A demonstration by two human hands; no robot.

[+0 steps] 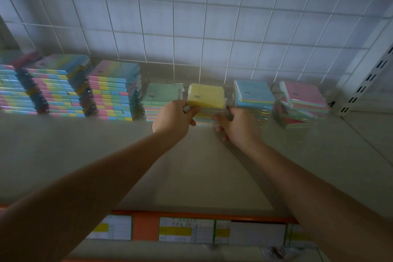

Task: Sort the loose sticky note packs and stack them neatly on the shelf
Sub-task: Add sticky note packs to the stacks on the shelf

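Hands: left hand pinches the yellow square plastic-wrapped sticky note pack; right hand is blurred, its grip unclear. The leaning pink-topped pile right of the grip could topple if bumped.

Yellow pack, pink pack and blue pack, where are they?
yellow pack (pixel 205 97), head view, middle of its top face.
pink pack (pixel 303 94), head view, middle of its top face.
blue pack (pixel 256 91), head view, middle of its top face.
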